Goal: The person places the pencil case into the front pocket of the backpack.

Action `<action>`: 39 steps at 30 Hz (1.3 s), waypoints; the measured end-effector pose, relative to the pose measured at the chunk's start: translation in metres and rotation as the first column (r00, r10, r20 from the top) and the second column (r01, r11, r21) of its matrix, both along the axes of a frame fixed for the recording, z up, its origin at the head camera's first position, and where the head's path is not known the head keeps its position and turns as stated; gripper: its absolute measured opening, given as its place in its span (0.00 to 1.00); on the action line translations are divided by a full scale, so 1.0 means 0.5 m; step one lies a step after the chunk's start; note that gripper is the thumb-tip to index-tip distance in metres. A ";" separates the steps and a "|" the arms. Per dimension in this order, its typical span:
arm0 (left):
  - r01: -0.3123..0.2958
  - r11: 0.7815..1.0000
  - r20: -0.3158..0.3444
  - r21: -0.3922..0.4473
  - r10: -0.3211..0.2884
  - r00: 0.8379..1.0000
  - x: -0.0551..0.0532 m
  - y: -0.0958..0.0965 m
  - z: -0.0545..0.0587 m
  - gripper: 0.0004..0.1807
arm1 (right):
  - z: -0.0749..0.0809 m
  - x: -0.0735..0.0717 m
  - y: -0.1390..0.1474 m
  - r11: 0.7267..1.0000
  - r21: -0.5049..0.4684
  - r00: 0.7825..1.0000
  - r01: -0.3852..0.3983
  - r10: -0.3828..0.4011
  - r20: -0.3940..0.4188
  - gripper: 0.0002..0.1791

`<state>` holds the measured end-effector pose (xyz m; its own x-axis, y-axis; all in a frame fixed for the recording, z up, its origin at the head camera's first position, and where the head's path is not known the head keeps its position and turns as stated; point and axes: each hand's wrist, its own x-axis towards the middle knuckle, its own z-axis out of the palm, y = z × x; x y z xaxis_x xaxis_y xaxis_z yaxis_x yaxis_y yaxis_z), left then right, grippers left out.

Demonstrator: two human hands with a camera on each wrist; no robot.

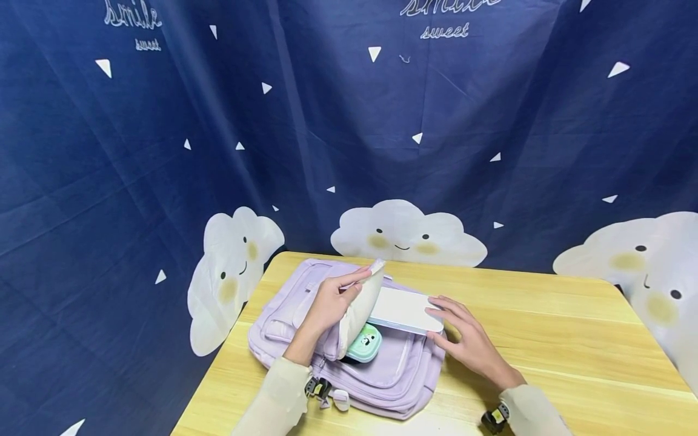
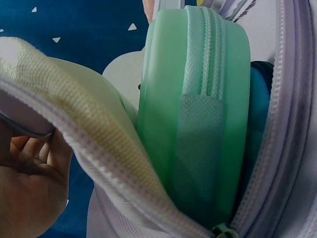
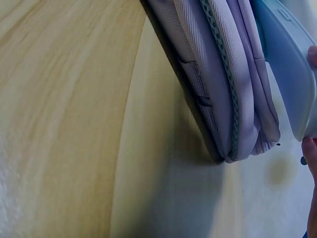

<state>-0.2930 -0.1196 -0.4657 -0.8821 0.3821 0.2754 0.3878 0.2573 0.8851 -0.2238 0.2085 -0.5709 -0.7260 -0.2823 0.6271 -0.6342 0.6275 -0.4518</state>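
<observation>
A lavender backpack (image 1: 389,369) lies on the table with its front pocket unzipped. My left hand (image 1: 329,303) pinches the top edge of the pocket flap (image 1: 361,312) and holds it raised. In the left wrist view, a mint-green zippered case (image 2: 213,139) sits inside the pocket, with something dark blue (image 2: 258,104) beside it. The case's front shows a small cartoon animal in the head view. My right hand (image 1: 466,342) grips the right end of a flat box with a white top and light-blue sides (image 1: 406,309). The box's left end is behind the raised flap.
The wooden table (image 1: 545,327) extends right of the backpack. A dark blue curtain (image 1: 382,133) with clouds and triangles hangs behind and to the left. A white charm (image 1: 341,399) hangs by the backpack's near side.
</observation>
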 end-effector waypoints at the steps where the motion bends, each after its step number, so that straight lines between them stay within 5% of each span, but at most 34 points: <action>1: 0.000 1.000 0.001 0.001 0.000 1.000 0.001 0.000 0.000 0.20 | 0.001 -0.001 -0.001 1.000 0.001 1.000 -0.003 0.003 -0.004 0.32; 15: 0.007 1.000 -0.015 0.010 -0.007 1.000 0.002 0.002 -0.002 0.20 | 0.007 -0.007 -0.030 1.000 -0.011 1.000 0.003 -0.003 0.005 0.33; 24: 0.012 1.000 -0.023 0.006 -0.012 1.000 0.001 0.005 -0.006 0.20 | 0.018 -0.010 -0.058 0.998 0.013 0.991 0.055 -0.056 0.118 0.33; 39: 0.012 1.000 -0.023 0.005 -0.012 1.000 0.003 0.003 0.000 0.20 | 0.028 -0.025 -0.105 0.997 -0.010 0.978 0.076 -0.073 0.194 0.36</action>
